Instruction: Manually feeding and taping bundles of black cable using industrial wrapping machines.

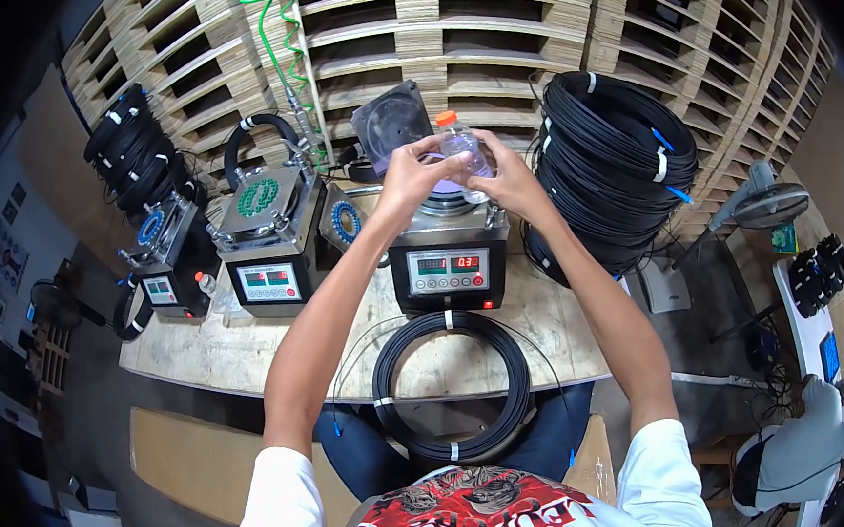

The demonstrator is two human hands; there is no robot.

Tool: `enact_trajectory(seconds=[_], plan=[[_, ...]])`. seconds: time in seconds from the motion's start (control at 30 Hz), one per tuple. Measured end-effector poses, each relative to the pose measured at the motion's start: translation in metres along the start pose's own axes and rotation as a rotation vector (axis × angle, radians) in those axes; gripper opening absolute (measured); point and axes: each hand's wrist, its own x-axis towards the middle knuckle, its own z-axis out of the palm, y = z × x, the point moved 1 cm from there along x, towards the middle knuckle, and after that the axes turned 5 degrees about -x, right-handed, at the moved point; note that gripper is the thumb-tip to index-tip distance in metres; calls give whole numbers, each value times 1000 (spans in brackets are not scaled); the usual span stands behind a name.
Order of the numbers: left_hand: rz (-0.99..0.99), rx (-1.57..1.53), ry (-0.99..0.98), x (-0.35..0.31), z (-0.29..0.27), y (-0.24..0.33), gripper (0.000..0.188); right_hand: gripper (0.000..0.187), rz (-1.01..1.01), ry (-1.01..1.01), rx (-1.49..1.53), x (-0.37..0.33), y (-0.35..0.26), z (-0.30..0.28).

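Observation:
Between my two hands is a small clear plastic bottle (457,143) with an orange cap, tilted a little to the left. My left hand (418,176) has its fingers closed on the bottle's near left side. On its right side, my right hand (511,180) is wrapped about it. Just below the bottle is the purple round plate of a polishing machine (449,271), which has a lit red display. Its round grey lid (393,124) stands raised behind my left hand. A coil of black cable (386,359), tied with white bands, lies across the table's front edge and my lap.
Two similar machines, one with a green-ringed plate (255,197) and one smaller (164,245), stand left. A second capped bottle (204,282) is between them. Tall black cable coils (598,197) rise at right, near a fan (773,205). Another person (801,447) sits far right.

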Motion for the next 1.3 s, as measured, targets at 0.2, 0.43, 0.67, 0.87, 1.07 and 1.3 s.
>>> enact_trajectory(seconds=[0.2,0.43,0.67,0.87,1.07,1.3], plan=[[112,164,317,10,-39,-21,39,65,-4,-139,-722,19,-3,-31],[231,575,698,27,-62,-74,25,30,-204,-266,-1208,39,-1,-21],[301,588,586,33,-64,-99,45,10,-496,-365,-1384,76,-18,20],[269,546,596,27,-61,-92,53,9,-481,-470,-1355,105,-24,60],[246,557,589,23,-52,-86,56,10,-410,-439,-1309,136,3,65],[204,554,579,22,-54,-84,57,6,-265,-404,-1344,141,30,25]])
